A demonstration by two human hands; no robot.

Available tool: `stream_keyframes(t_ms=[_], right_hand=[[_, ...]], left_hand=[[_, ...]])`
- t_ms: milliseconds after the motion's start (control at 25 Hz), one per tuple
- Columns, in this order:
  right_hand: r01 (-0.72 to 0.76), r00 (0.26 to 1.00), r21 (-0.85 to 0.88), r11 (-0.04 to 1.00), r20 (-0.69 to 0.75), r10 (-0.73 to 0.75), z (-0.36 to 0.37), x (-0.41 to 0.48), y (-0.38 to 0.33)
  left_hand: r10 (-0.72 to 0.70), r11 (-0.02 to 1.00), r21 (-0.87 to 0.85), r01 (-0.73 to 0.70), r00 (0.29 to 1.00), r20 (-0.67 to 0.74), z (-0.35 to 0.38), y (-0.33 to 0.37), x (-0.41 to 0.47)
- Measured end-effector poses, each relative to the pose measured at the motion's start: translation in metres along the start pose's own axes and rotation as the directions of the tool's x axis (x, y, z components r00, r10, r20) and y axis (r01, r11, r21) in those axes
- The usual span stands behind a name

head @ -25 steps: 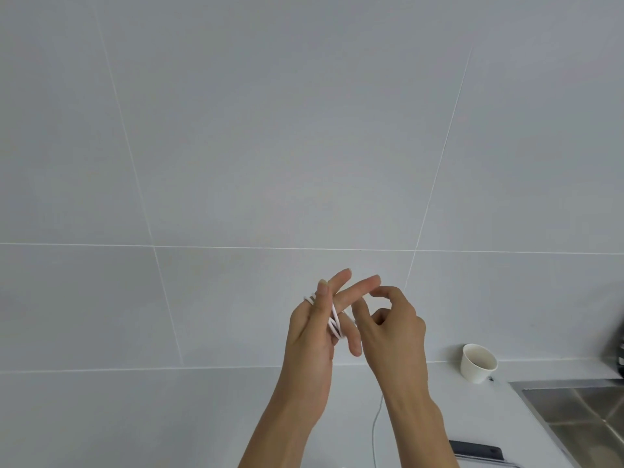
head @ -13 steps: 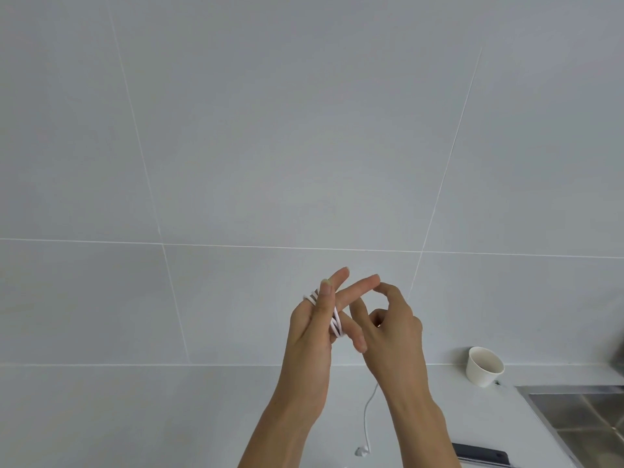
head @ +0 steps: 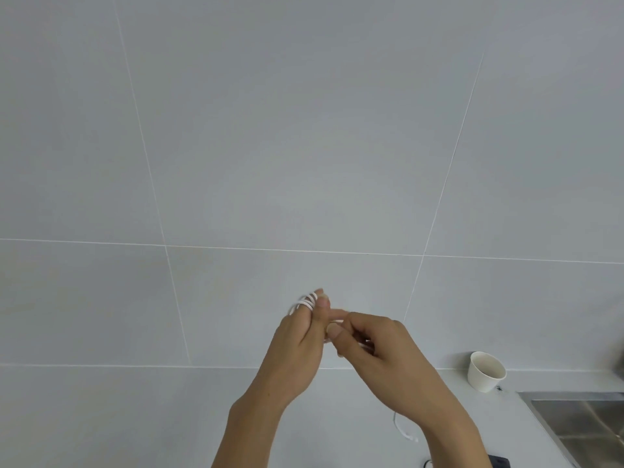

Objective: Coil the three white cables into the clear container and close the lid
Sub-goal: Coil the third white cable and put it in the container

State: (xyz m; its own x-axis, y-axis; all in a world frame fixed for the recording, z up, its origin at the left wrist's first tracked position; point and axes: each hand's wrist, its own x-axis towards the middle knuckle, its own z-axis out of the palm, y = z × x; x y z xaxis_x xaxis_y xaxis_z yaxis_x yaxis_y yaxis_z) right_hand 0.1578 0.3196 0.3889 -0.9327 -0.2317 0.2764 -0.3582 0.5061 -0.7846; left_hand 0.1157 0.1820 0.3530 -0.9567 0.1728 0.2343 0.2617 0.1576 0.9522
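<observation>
Head view: a paper cup (head: 486, 371) stands on the counter (head: 135, 417) near the steel sink (head: 580, 427), off right. Both hands are up before the tiled wall (head: 304, 130). The left hand (head: 297, 346) carries white cable (head: 305, 303) looped round its fingers, thumb pinning it. The right hand (head: 381, 349) pinches the strand, tail dangling below its wrist.

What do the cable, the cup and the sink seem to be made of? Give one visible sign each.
Cable: probably plastic-sheathed, smooth white, bends in tight loops.
Cup: likely paper, matte white, thin rim.
Sink: looks like brushed steel, grey with dull reflections.
</observation>
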Motion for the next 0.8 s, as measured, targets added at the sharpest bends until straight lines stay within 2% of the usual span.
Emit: stream_keyframes(t_ms=[160, 240, 400, 600, 800], right_hand=[[0.038, 0.998, 0.030, 0.999, 0.046, -0.040, -0.015, 0.002, -0.009], [0.066, 0.998, 0.062, 0.996, 0.016, -0.068, -0.019, 0.006, -0.006], [0.103, 0.995, 0.168, 0.980, -0.015, -0.102, -0.026, 0.014, 0.004], [0.101, 0.995, 0.364, 0.926, -0.049, -0.089, -0.020, 0.019, 0.006], [0.069, 0.996, 0.351, 0.934, -0.072, -0.046, -0.002, 0.022, 0.025]], left_hand=[[-0.031, 0.999, 0.023, 0.027, 0.982, 0.186, -0.004, 0.006, -0.008], [-0.017, 1.000, 0.012, 0.015, 0.963, 0.267, -0.003, 0.012, -0.013], [0.005, 0.973, -0.215, 0.083, 0.926, 0.378, 0.002, 0.022, -0.022], [0.038, 0.866, -0.473, 0.163, 0.921, 0.388, 0.007, 0.029, -0.029], [0.086, 0.786, -0.614, 0.067, 0.973, 0.215, 0.013, 0.033, -0.030]])
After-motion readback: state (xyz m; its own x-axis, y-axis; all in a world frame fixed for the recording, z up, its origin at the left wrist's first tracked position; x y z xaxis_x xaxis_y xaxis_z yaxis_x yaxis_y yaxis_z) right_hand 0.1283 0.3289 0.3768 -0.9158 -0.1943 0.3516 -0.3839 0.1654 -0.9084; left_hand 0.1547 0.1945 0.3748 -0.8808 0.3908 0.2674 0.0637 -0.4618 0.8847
